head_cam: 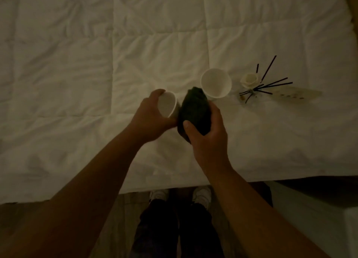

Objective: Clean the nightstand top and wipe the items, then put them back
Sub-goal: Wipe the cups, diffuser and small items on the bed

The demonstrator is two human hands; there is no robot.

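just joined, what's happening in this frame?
A person stands at a bed's edge, wiping items laid out on the white comforter. The left hand grips a small white paper cup, tilted, while the right hand holds a dark bunched cloth against its side. A second white cup sits just beyond, untouched, next to a white rose with dark sticks. The nightstand isn't in view.

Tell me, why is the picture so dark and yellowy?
Head view: the room light is dim and warm, so the white duvet looks yellowish, the dark cloth in the right hand loses detail, and the left hand holding the cup looks slightly soft.
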